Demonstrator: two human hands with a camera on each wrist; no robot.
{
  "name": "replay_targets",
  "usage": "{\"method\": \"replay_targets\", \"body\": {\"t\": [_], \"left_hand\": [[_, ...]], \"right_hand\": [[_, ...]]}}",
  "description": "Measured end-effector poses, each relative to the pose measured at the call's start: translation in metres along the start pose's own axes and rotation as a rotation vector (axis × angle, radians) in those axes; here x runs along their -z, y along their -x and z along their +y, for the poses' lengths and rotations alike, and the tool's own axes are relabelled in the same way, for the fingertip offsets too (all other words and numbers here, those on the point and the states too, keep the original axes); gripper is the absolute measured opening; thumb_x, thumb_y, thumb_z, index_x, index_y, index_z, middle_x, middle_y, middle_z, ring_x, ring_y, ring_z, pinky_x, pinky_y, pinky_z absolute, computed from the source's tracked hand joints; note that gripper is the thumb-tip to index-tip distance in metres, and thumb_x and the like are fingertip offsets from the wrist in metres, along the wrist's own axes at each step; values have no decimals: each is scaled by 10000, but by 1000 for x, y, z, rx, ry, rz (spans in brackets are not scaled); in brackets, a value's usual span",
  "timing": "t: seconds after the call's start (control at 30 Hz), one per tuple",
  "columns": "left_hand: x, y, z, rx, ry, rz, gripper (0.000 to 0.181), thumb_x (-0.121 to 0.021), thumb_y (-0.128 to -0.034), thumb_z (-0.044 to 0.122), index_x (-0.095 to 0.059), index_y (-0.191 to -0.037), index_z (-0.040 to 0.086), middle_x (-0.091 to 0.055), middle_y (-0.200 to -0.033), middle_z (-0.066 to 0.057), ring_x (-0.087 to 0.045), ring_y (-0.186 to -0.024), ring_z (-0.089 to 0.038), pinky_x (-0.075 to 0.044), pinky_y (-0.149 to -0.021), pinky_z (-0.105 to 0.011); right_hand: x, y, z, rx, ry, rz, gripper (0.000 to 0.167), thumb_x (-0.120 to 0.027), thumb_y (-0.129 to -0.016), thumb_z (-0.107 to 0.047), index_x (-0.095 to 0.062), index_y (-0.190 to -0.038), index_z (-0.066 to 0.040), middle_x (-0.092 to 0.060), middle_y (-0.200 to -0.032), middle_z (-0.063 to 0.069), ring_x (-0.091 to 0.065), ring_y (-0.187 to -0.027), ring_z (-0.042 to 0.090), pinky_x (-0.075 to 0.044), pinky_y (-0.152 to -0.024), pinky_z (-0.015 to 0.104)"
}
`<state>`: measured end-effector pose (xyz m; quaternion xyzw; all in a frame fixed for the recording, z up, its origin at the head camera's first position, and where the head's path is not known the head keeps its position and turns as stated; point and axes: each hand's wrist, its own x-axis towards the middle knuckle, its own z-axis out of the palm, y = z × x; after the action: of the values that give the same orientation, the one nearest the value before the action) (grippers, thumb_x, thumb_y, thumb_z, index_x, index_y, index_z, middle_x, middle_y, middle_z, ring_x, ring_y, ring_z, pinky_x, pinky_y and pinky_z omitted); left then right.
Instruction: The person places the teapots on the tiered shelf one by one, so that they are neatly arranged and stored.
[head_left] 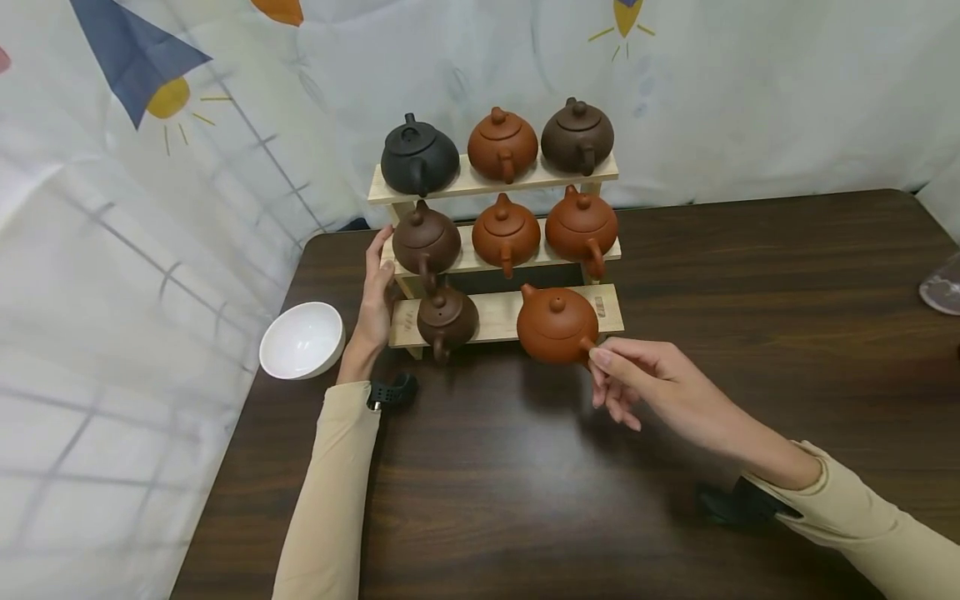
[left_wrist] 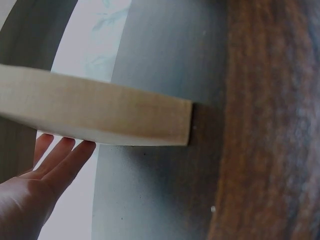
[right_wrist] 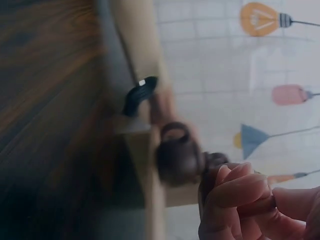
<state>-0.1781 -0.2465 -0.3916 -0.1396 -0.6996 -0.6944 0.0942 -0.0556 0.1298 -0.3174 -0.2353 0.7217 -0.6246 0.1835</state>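
My right hand (head_left: 652, 383) pinches the handle of an orange-brown teapot (head_left: 557, 325) between thumb and fingers. This teapot is at the front edge of the lowest shelf of a wooden three-step rack (head_left: 495, 321); whether it touches the shelf, I cannot tell. In the right wrist view, curled fingers (right_wrist: 235, 200) cover most of it. My left hand (head_left: 373, 308) is at the rack's left side, and the left wrist view shows extended fingertips (left_wrist: 82, 147) against a wooden piece (left_wrist: 125, 115). A small dark brown teapot (head_left: 447, 318) stands at the lowest shelf's left.
The middle shelf bears a dark brown teapot (head_left: 426, 240) and two orange-brown ones (head_left: 506, 233). Above are a black teapot (head_left: 420, 158), an orange-brown one (head_left: 502, 146) and a brown one (head_left: 577, 137). A white bowl (head_left: 302, 340) stands left; a transparent object (head_left: 942, 287) sits far right.
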Motion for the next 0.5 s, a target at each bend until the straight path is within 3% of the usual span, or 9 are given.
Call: {"method": "replay_targets", "body": {"t": [0.27, 0.5], "left_hand": [[0, -1, 1, -10, -4, -1, 639, -294, -1054, 282, -176, -1651, 86, -242, -1662, -130, -267, -1498, -207, -222, -1182, -376], [0, -1, 1, -11, -19, 3, 638, -292, -1050, 254, -174, -1651, 77, -222, -1669, -157, -275, -1497, -212, -231, -1178, -374]], "right_hand": [[-5, -22, 29, -48, -15, 51, 355, -489, -1129, -190, -608, -882, 35, -612, -827, 287, -537, -555, 229, -484, -502, 324], [-6, -34, 41, -80, -30, 97, 365, -470, -1135, -183, -582, -961, 118, -637, -855, 298, -566, -573, 204, -496, -510, 308]]}}
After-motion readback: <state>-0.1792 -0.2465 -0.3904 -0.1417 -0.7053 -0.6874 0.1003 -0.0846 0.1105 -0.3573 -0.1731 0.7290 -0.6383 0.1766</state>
